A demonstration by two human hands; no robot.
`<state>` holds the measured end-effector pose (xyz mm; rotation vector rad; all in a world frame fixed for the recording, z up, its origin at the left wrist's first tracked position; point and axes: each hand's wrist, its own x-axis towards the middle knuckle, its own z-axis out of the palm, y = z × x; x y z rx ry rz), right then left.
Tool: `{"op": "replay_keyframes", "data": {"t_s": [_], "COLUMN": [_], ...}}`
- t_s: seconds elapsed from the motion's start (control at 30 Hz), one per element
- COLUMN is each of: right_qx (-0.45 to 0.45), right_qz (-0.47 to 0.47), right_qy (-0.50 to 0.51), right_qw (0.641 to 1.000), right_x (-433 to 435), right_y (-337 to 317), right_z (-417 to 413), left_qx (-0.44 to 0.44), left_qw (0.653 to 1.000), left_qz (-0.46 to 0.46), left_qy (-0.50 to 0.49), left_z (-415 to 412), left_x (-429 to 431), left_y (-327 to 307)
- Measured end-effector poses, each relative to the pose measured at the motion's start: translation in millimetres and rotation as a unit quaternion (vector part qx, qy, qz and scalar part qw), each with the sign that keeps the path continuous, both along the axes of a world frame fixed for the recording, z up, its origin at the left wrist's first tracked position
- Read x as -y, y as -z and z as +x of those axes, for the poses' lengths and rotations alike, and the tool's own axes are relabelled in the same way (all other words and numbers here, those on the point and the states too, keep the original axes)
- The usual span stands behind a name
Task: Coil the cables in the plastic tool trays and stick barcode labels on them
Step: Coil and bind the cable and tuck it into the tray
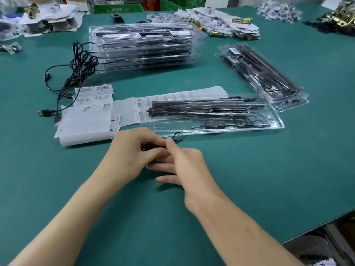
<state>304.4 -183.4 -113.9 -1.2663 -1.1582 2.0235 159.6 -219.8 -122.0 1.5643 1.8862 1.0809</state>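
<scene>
Cable (pixel 153 147), thin and black, is trailing from the near edge of a clear plastic tray (pixel 172 124) on a green table (pixel 249 169). Left hand (pixel 132 148) is gripping its bunched end with curled fingers; right hand (pixel 184 166) is pinching it. Barcode labels (pixel 94 96) are lying left of the tray

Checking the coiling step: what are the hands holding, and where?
The left hand and right hand pinch the cable where it trails out of the tray.

Left hand (pixel 130 150) curled, pinching — right hand (pixel 185 164) pinching, outer fingers straight.
</scene>
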Motion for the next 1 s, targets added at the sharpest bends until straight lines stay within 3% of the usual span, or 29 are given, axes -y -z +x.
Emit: {"op": "replay_keyframes", "data": {"t_s": [0.33, 0.43, 0.57, 0.7, 0.83, 0.93, 1.0], "right_qx": [-0.066, -0.065, -0.034, 0.015, 0.008, 0.012, 0.017], "right_qz": [-0.064, -0.069, -0.056, -0.008, -0.028, -0.042, -0.046], "right_qy": [0.023, 0.018, 0.011, -0.005, -0.003, 0.007, 0.010], "right_qw": [0.996, 0.995, 0.998, 1.000, 1.000, 0.999, 0.999], "right_x": [-14.7, -18.3, -20.4, -21.4, -24.3, -27.5, -28.0], "right_y": [1.2, 1.7, 3.8, 6.9, 8.6, 6.8, 4.8], "right_z": [-4.6, -5.3, -4.1, -1.0, 0.4, 1.6, 2.2], "left_qx": [-0.106, -0.050, 0.020, -0.019, -0.073, -0.203, -0.273], "left_qw": [0.990, 0.993, 0.998, 0.998, 0.991, 0.973, 0.958], "left_qz": [0.035, 0.010, 0.030, 0.035, 0.029, 0.093, 0.066], "left_qy": [0.088, 0.109, 0.047, 0.054, 0.107, 0.060, 0.051], "left_z": [-12.2, -21.3, -23.3, -21.6, -30.0, -45.1, -51.7], "left_x": [-0.5, 0.6, 1.5, 2.6, -2.6, -18.9, -31.2], "left_y": [-2.4, -3.2, -1.9, 0.9, -6.5, -11.8, -9.3]}}
